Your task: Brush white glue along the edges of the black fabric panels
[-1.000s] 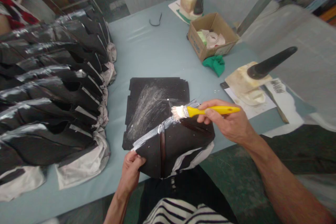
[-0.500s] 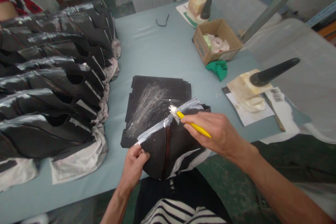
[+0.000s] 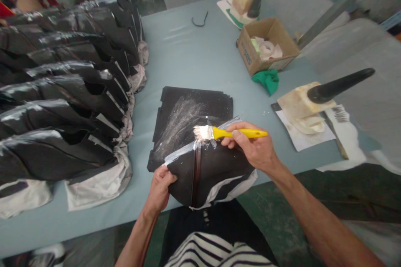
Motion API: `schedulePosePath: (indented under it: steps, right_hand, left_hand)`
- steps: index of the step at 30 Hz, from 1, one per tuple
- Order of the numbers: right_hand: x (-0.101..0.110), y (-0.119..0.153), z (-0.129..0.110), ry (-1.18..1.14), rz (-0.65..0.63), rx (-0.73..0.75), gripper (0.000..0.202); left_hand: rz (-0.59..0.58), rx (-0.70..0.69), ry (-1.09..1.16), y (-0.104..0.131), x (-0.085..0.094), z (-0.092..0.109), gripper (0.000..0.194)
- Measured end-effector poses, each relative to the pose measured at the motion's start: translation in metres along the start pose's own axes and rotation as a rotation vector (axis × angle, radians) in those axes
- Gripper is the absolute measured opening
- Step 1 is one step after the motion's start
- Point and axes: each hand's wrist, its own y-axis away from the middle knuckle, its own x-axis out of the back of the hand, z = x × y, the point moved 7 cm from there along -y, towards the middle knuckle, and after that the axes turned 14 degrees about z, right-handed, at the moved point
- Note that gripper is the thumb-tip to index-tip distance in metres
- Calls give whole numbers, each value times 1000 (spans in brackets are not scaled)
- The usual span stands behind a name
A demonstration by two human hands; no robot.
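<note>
Open tabletop ahead of me, from the black board's far edge up to the thin black strap; only that low strap lies in it. L side's blocked by the row of black pieces, w/ pale cloth sticking out; just a narrow strip btwn cloth & board. R side: cardboard box, green cloth & block w/ black handle in the way; small gap btwn board & block.
</note>
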Motion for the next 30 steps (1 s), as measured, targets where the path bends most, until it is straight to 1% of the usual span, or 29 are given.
schedulePosePath:
  steps: [3,5,7,8,12,14,16,18,21,23,25,26,28,30]
  right_hand:
    - [11,10,0,0,65,-10,26]
    - [15,19,1,32,38,-24,23]
    - [10,24,6,81,-11,-26,22]
    - [6,24,9,98,-13,-18,22]
    - [-4,16,18,87,104,21,24]
    - [-2,18,17,71,149,35,23]
    - [6,24,13,60,189,46,20]
    - [10,32,11,67,183,48,16]
    - [4,36,13,111,153,63,14]
    - [-2,32,14,129,186,85,13]
    - [-3,28,9,157,244,129,12]
    - [-2,27,2,187,277,160,12]
    - [4,30,-18,277,349,231,12]
    - [8,37,-42,397,367,292,13]
  left_hand:
    - [4,11,14,-2,0,0,20]
    - [3,19,20,-3,-1,0,20]
    - [0,23,23,-4,-1,0,20]
    - [-1,24,24,-5,-2,0,20]
    - [6,18,21,-7,-2,1,19]
    - [6,17,16,-8,-2,1,19]
    - [0,18,9,-8,-2,1,20]
    - [-9,18,-2,-8,-2,1,20]
    - [-21,1,-29,-5,-5,4,22]
    - [-28,-22,-57,0,-9,8,24]
    - [-35,-48,-80,6,-13,12,26]
    - [-39,-64,-93,9,-16,15,27]
    - [-51,-109,-144,15,-20,20,28]
    - [-75,-161,-219,21,-25,25,29]
